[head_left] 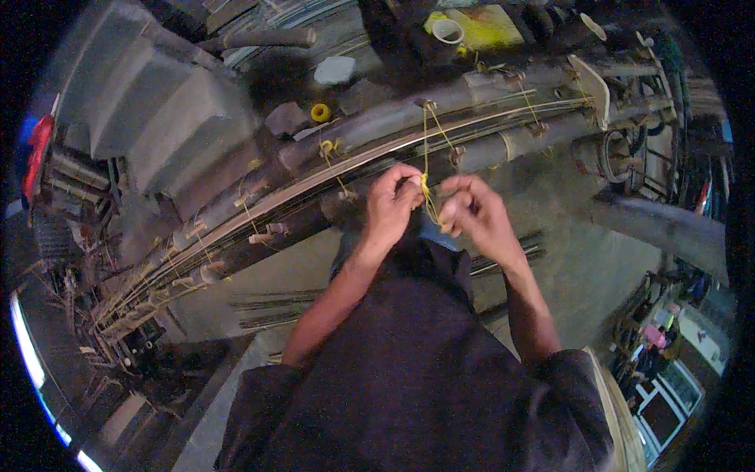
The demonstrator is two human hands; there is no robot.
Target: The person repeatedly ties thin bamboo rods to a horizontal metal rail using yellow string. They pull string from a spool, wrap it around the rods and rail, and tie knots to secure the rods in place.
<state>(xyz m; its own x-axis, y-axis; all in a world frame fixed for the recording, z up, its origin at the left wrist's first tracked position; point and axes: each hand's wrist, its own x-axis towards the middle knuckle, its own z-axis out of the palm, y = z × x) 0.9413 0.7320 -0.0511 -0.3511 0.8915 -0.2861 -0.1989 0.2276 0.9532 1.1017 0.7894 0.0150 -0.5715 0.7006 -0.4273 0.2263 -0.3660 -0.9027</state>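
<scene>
A yellow cord [425, 145] runs down from a peg on the far long pipe [456, 96] to my hands, in front of my body. My left hand [393, 200] is closed on it, thumb and fingers pinched at a small bunch or knot. Just to the right, my right hand [476, 211] has its fingers curled at the hanging loop of the same cord, the fingertips slightly blurred. Between the far pipe and the near pipe [519, 141] stretches a bundle of long thin rods [370, 161]. Several more yellow ties cross that bundle along its length.
An upright end plate [591, 90] stands at the right end of the pipes. Beyond them are a yellow roll [320, 113], a white cup [448, 31] and a grey stepped block [169, 98]. Loose rods [275, 307] lie on the floor below.
</scene>
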